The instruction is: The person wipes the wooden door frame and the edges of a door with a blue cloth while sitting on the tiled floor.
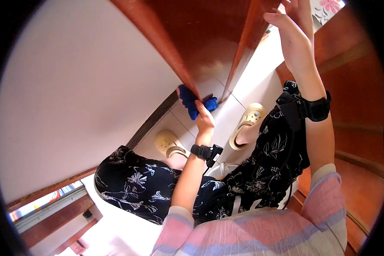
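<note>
My left hand [205,117] grips a blue cloth [188,99] wrapped around the lower edge of a reddish-brown wooden door [208,41]. Part of the cloth shows on each side of that edge. My right hand [292,38] is raised at the top right, beside the door's far edge, thumb apart from the fingers. Its fingertips run out of the picture, so whether they touch the door is hidden. Each forearm wears a black strap with a small device.
A pale wall [73,80] with a dark baseboard [152,120] stands at the left. Brown wooden panelling [352,92] rises at the right. My feet, in cream clogs [251,118], rest on the tiled floor [185,120]. Something white [225,168] lies between my legs.
</note>
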A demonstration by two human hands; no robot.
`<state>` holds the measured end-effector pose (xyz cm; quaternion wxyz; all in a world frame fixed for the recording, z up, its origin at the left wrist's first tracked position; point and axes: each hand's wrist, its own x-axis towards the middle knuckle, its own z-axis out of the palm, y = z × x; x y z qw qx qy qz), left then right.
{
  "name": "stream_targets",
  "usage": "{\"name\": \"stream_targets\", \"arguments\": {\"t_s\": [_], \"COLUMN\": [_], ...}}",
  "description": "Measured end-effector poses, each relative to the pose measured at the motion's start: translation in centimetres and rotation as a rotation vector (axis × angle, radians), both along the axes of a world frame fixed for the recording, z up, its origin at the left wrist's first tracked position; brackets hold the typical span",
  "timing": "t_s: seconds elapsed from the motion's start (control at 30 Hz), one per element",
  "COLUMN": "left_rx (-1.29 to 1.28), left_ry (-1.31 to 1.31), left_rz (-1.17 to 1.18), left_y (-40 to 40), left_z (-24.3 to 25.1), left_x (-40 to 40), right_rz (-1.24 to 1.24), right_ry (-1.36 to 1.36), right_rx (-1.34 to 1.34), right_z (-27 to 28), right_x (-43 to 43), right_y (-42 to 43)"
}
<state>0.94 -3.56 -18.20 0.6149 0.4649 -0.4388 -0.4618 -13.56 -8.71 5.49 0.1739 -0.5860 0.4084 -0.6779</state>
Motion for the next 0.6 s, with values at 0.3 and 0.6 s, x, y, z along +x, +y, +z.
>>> {"name": "stream_targets", "arguments": {"t_s": [0.3, 0.6], "left_rx": [0.169, -0.53], "left_ry": [0.281, 0.002], "left_rz": [-0.237, -0.196], "left_y": [-1.5, -7.2], "left_z": [0.0, 21.0], "left_x": [1.7, 5.4], "right_rz": [-0.045, -0.056], "right_ry": [0.031, 0.083], "right_rx": [0.037, 0.112], "right_z": [-1.7, 0.1], "right_x": [-1.3, -0.1], "right_y": [-0.6, -0.1]}}
